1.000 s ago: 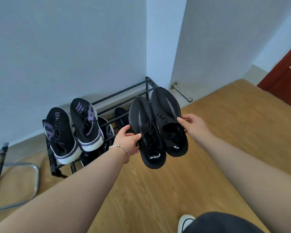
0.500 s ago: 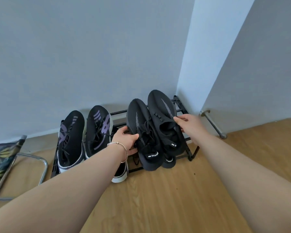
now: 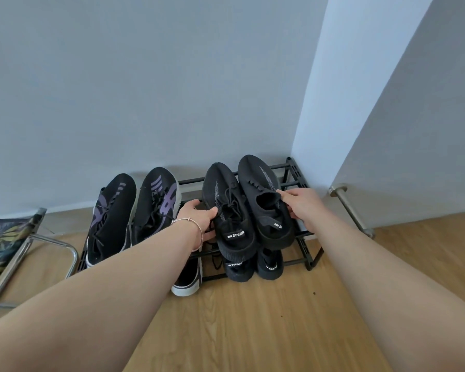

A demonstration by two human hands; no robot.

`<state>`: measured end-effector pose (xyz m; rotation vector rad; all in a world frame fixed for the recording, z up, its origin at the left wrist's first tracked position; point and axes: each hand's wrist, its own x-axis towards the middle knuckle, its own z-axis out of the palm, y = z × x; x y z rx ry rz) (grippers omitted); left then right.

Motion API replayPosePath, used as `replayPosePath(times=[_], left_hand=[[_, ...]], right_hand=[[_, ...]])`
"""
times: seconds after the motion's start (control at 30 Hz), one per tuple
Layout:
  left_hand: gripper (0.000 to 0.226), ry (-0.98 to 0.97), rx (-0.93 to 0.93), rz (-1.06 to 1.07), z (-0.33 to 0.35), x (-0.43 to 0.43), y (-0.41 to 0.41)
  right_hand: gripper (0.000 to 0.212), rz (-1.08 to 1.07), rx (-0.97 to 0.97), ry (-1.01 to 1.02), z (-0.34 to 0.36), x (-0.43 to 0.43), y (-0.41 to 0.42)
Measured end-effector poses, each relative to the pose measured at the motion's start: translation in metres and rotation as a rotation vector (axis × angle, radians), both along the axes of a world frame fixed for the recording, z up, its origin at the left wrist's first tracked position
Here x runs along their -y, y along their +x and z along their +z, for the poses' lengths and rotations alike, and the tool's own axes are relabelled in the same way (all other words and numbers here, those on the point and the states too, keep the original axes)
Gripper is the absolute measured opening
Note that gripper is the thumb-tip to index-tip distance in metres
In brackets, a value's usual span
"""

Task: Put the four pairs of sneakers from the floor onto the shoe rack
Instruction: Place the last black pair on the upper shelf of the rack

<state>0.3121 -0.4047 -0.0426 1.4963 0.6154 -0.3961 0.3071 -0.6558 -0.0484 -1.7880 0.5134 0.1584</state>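
Observation:
A black metal shoe rack [image 3: 304, 238] stands against the grey wall in the corner. On the right half of its top tier lie two all-black knit sneakers. My left hand [image 3: 199, 218] grips the left black sneaker [image 3: 226, 208] by its side. My right hand [image 3: 302, 204] holds the collar of the right black sneaker [image 3: 261, 191]. Left of them on the top tier rests a black pair with purple stripes [image 3: 134, 210]. On the lower tier sit another black pair [image 3: 253, 265] and a black shoe with a white sole [image 3: 187, 280], partly hidden by my left arm.
A folding stool [image 3: 24, 253] with chrome legs and a leaf-print seat stands at the left, close to the rack. A metal door stopper [image 3: 352, 210] sticks out from the right wall. Wooden floor [image 3: 253, 326] spreads in front of the rack.
Both hands carried the black pair forward and down from mid-air onto the right side of the top tier. My view moved closer to the rack.

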Motion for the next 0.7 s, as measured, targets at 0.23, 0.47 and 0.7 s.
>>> replayPosePath(times=[0.23,0.47,0.7], left_hand=[[0.068,0.119,0.042,0.010,0.001,0.002,0.008],[0.068,0.192,0.033,-0.016,0.003,0.001,0.016],[0.041,0.247,0.067,-0.130,0.006,-0.001,0.014]], right_hand=[[0.035,-0.028,-0.044,-0.092,-0.004,-0.003,0.010],[0.027,-0.018,-0.086,-0.347,-0.005,-0.007,0.028],[0.051,0.007,-0.108,-0.408,0.011,-0.015,0.018]])
